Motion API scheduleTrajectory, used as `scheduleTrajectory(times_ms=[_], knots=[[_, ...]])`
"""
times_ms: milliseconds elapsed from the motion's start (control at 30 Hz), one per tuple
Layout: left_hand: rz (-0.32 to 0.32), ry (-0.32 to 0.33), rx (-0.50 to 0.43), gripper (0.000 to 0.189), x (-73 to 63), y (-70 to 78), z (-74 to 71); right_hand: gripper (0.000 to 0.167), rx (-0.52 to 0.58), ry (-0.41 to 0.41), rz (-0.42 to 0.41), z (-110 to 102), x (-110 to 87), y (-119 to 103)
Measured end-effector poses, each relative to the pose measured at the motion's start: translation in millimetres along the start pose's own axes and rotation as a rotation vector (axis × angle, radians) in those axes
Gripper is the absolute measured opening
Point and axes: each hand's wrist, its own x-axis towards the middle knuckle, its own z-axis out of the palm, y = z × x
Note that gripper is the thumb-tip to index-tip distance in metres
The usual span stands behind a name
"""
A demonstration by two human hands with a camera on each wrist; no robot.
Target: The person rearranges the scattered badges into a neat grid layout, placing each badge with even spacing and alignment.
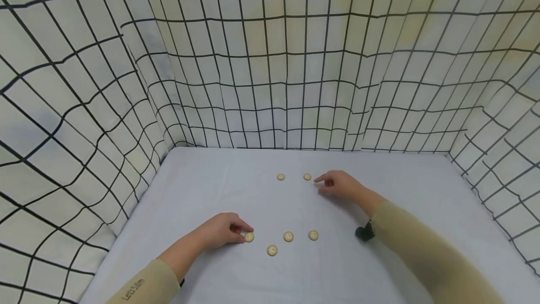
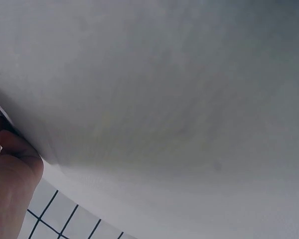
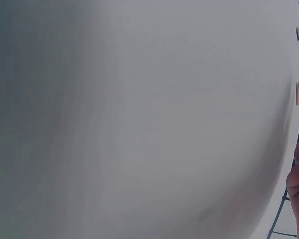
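Observation:
Several pale tan round buttons lie flat on the white table. At the front left, my left hand (image 1: 221, 231) pinches the edge of one button (image 1: 249, 237) between thumb and forefinger. My right hand (image 1: 339, 185) is further back, its forefinger stretched toward a button (image 1: 307, 177) and just short of it. Left of that one lies another back button (image 1: 281, 177). Three more, a near button (image 1: 272, 250), a middle button (image 1: 288, 236) and a right button (image 1: 313, 235), lie between the arms. In the left wrist view the fingers (image 2: 17, 147) hide whatever they hold.
The white-covered table (image 1: 202, 177) is bounded at the back and sides by white cloth walls (image 1: 270, 69) with a black grid. A black wrist device (image 1: 365, 232) hangs under the right sleeve, above the table.

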Motion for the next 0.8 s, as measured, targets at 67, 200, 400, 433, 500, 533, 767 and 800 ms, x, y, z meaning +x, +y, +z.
scheduleTrajectory(times_ms=[67,200,400,433,500,533,767,800], knots=[[-0.002,0.001,-0.002,0.021,-0.3,-0.1,0.5,0.033,-0.005,-0.007,0.001,-1.5,-4.9,0.2],[-0.006,0.004,-0.002,0.021,-0.7,0.3,1.2,0.033,-0.012,-0.033,-0.013,-4.9,-16.3,-0.9],[-0.009,0.010,0.007,0.021,-1.2,1.7,0.9,0.034,-0.016,-0.069,-0.054,-5.1,-32.4,-2.5],[-0.009,0.011,0.008,0.021,-1.1,1.7,0.8,0.034,-0.016,-0.074,-0.056,-4.8,-34.9,-2.8],[-0.008,0.012,0.010,0.021,-1.0,1.4,0.7,0.035,-0.013,-0.082,-0.063,-3.7,-39.0,-3.2],[-0.008,0.012,0.010,0.021,-1.0,1.3,0.6,0.034,-0.009,-0.086,-0.067,-3.1,-41.0,-3.5],[-0.002,0.010,0.015,0.022,-0.5,1.1,0.8,0.033,0.029,-0.119,-0.104,1.8,-54.1,-8.8],[-0.002,0.009,0.015,0.022,-0.5,1.5,0.7,0.033,0.030,-0.124,-0.113,2.4,-56.2,-10.2]])
